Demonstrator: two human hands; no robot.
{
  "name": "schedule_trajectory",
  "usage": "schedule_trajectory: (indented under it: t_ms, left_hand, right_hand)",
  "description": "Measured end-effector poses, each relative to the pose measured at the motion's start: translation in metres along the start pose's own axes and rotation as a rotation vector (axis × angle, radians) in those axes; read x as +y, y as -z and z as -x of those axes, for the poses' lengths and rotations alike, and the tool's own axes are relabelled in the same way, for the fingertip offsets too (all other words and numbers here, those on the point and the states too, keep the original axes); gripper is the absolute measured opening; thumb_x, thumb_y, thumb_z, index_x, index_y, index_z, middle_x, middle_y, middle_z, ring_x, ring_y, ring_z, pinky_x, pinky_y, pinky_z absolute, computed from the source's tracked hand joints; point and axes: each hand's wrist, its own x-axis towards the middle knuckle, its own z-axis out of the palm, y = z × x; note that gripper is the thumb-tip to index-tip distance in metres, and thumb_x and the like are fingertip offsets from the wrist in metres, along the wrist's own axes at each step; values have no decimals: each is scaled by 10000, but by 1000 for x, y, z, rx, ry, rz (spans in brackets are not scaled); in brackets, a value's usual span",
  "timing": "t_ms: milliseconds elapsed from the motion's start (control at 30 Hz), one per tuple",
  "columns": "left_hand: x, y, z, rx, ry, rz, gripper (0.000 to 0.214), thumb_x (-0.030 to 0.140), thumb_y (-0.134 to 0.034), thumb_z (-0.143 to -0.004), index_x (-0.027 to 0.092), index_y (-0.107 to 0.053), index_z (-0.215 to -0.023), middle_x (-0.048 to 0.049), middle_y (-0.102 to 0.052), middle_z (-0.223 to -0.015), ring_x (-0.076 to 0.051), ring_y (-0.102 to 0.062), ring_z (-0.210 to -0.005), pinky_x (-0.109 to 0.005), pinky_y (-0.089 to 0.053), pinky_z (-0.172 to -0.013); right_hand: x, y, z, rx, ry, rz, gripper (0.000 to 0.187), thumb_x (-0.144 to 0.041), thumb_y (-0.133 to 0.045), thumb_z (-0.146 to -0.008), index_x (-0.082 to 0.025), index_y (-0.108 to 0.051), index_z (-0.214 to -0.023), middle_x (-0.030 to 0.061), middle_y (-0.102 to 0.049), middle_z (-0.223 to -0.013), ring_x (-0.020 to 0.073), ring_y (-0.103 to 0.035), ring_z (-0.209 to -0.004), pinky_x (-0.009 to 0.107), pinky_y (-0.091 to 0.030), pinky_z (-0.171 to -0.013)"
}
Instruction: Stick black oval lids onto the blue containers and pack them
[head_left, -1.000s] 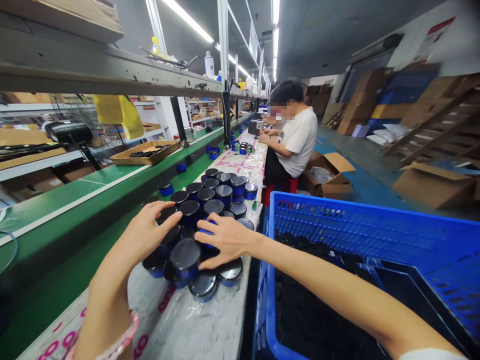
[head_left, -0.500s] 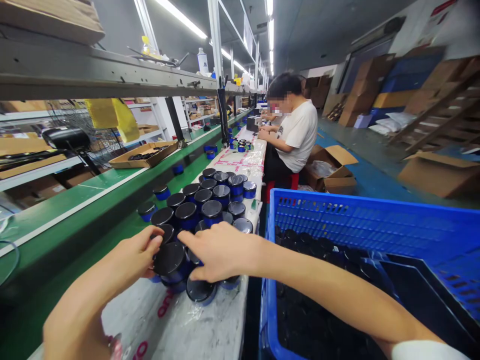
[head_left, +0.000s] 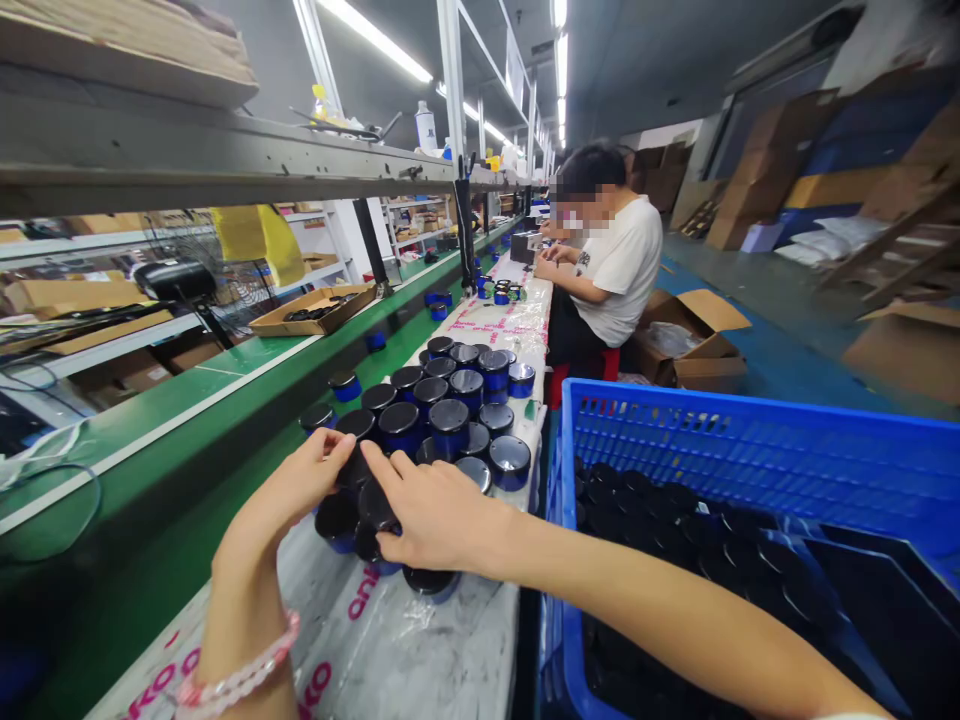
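My left hand (head_left: 304, 485) pinches the edge of a round black-topped unit (head_left: 355, 468) at the near left of the cluster. Thumb and index finger are bent together there. My right hand (head_left: 439, 512) reaches in from the right, its thumb and index finger around another black-topped round unit (head_left: 376, 506). Part of that one is hidden behind the fingers. Around both hands stand several like units with dark blue sides, such as one black-capped unit (head_left: 400, 428), some stacked. One more black unit (head_left: 337, 520) stands below my left hand.
A blue plastic crate (head_left: 750, 425) filled with black round units stands at right. The units rest on a wrapped white board (head_left: 420, 650) beside a green conveyor belt (head_left: 217, 480). A co-worker (head_left: 615, 260) sits farther along. A shallow carton (head_left: 315, 312) lies across the belt.
The view has shifted slightly, so the bench sits farther right. My left hand has moved up to a different unit, and my right fingers now close around a unit nearer the left hand.
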Motion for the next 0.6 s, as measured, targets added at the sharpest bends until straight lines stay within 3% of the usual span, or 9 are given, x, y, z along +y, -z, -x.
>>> schedule_trajectory:
  t_ms: [133, 233, 333, 433, 600]
  left_hand:
    - [10, -6, 8, -84, -12, 100, 567, 720, -527, -665, 198, -577, -879, -42, -613, -900, -230, -586, -878, -354, -541, -702]
    - [19, -14, 12, -134, -39, 172, 574, 726, -502, -690, 192, -576, -886, -55, -614, -980, -223, -591, -905, -345, -534, -738]
    - [27, -22, 13, -154, -41, 228, 579, 716, -470, -723, 189, -556, -945, -86, -612, -1045, -230, -601, -930, -354, -528, -747]
    - [32, -22, 15, -152, -2, 225, 570, 693, -479, -734, 191, -536, -997, -95, -638, -962, -240, -622, -896, -379, -518, -752]
    - [33, -9, 19, -142, 48, 188, 561, 653, -474, -764, 179, -538, -1056, -95, -659, -962, -219, -636, -853, -375, -490, -803]
  right_hand:
    - [15, 14, 0, -150, 64, -78, 679, -522, -626, -727, -158, -413, -1258, 138, -485, -1179, 256, -650, -719, 419, -539, -617]
    - [20, 16, 0, -181, 82, -122, 779, -627, -601, -714, -294, -308, -1356, 165, -224, -1435, 293, -662, -805, 479, -536, -686]
    - [22, 16, -5, -286, 17, -154, 967, -778, -537, -639, -342, -179, -1425, 179, -38, -1504, 422, -591, -991, 558, -493, -777]
    - [23, 20, -11, -415, -24, -158, 1035, -843, -526, -559, -328, -250, -1413, 174, -55, -1501, 474, -512, -1088, 566, -461, -838]
    - [28, 29, -22, -509, 6, -155, 1023, -844, -560, -505, -309, -367, -1355, 162, -147, -1445, 440, -561, -1023, 526, -489, -803]
